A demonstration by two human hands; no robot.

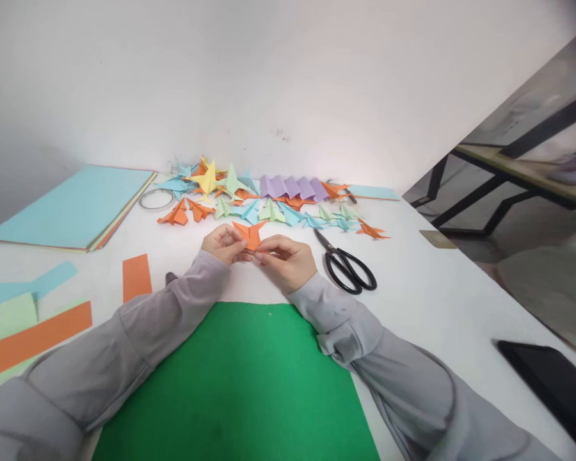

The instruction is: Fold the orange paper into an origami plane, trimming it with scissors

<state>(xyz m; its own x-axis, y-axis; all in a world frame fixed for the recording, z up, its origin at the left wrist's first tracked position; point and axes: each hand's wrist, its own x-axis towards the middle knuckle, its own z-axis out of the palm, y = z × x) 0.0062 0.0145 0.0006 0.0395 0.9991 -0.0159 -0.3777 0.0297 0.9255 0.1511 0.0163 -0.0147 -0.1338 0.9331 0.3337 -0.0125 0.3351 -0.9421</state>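
Between my two hands is a small folded orange paper piece (250, 235), with two pointed tips spreading upward. My left hand (224, 244) pinches its left side and lower edge. On the right side, my right hand (288, 258) grips the piece between thumb and fingers. Both hands are above the white table, just beyond the far edge of a green sheet (240, 378). Behind them lie many folded paper shapes, among them a yellow one (208, 180), a purple pleated strip (294, 187) and an orange one (372, 230).
Black-handled scissors (348, 266) lie right of my right hand. A stack of coloured paper (72, 205) and a ring of wire or tape (157, 199) are at the back left. Orange strips (137, 277) lie at left; a dark tablet or phone (552, 384) is at right.
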